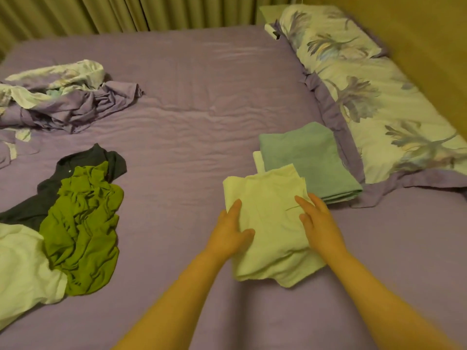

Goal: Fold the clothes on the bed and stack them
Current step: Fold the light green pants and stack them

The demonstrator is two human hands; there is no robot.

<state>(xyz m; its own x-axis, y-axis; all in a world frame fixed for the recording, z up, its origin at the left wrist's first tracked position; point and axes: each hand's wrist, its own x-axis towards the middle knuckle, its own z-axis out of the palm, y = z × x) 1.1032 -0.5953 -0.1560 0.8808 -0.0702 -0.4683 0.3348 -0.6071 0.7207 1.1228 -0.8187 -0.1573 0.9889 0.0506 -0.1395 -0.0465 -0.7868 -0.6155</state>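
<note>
The left hand (233, 232) and right hand (317, 222) lie spread and flat on the folded pale yellow cloth (270, 223), one on each side edge, pinching nothing. The cloth looks soft, light and floppy, so hold it from under both sides. Its far edge seems to overlap the folded teal towel (308, 160). Left of the cloth, well apart, wait a crumpled green shirt (83, 231) and a dark shirt (101, 160) on the bed (189, 109).

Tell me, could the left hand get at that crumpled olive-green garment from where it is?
Probably yes. The left hand rests on the folded pale-yellow cloth, and only bare purple bedsheet lies between it and the crumpled olive-green garment; nothing blocks the way.
</note>
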